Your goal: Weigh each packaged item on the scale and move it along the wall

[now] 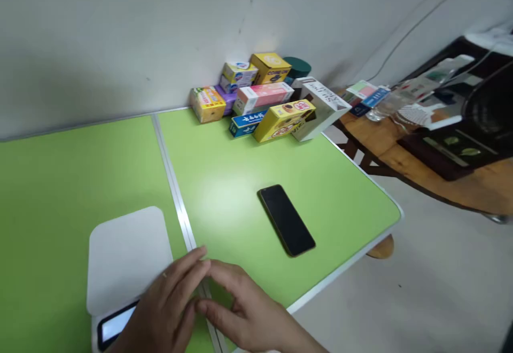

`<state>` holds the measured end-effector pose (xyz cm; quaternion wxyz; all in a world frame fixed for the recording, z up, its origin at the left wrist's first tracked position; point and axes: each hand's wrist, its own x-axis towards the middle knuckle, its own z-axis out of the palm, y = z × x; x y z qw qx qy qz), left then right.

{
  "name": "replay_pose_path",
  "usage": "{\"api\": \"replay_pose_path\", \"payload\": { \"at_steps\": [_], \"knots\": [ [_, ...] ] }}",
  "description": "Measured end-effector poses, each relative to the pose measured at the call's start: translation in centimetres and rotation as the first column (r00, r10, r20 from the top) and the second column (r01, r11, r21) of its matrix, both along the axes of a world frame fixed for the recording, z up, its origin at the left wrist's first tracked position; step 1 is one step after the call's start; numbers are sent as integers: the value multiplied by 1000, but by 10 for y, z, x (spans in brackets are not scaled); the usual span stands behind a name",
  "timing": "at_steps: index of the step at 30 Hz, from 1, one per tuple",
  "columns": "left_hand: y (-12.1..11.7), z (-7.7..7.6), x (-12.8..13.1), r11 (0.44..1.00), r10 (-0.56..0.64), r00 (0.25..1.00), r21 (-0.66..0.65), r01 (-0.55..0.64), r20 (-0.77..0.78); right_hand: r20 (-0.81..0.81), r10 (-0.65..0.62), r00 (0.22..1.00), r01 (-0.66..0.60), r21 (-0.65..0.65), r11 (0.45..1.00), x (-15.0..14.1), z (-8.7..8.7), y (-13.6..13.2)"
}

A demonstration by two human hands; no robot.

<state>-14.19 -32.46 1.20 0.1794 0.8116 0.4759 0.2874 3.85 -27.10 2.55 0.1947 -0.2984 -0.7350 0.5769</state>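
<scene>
My left hand (170, 302) is over the right side of a white digital scale (128, 256), its fingers stretched forward. My right hand (244, 307) meets it above the table's metal seam, with the fingertips and thumbs of both hands touching. The right thumb and index finger are apart, and its other fingers are partly hidden. Nothing shows in either hand. The scale's display (116, 326) is partly covered by my left hand. A black smartphone (286, 219) lies flat on the green table (224, 182), to the right of my hands.
Against the wall stand several small boxes, among them a yellow biscuit box (284, 120), a white box (320, 107), a pink-and-white box (262, 98) and a blue box (246, 123). A dark green lid (296, 67) shows behind. At right is a cluttered wooden table (385, 144).
</scene>
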Motion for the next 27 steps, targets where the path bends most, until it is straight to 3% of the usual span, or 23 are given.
{"api": "replay_pose_path", "payload": {
  "at_steps": [4, 7, 10, 13, 15, 19, 21, 23, 27],
  "knots": [
    [38, 11, 38, 975, -135, 981, -160, 157, 138, -141, -11, 990, -11, -152, 988, 40, 13, 21],
    [80, 15, 63, 938, -221, 962, -236, 255, 161, -132, -31, 991, 23, -63, 998, 70, 13, 52],
    [137, 18, 93, 959, -193, 979, -200, 202, 68, -136, -211, 968, 220, 54, 974, 94, 3, 94],
    [200, 22, 129, 986, -148, 989, -81, 146, -26, -222, -455, 862, 485, 103, 869, 109, -12, 144],
    [239, 25, 152, 992, -123, 989, -8, 123, -81, -274, -553, 787, 607, 185, 773, 117, -20, 177],
    [300, 31, 185, 998, 34, 982, 57, -24, -184, -272, -671, 690, 709, 438, 552, 135, -29, 224],
    [322, 32, 193, 991, 132, 969, 30, -129, -207, -253, -717, 650, 725, 490, 485, 143, -32, 234],
    [337, 32, 198, 982, 177, 960, -21, -185, -216, -239, -737, 632, 734, 487, 472, 148, -36, 235],
    [347, 29, 197, 977, 187, 957, -62, -205, -224, -221, -706, 673, 711, 453, 537, 152, -42, 223]
  ]
}}
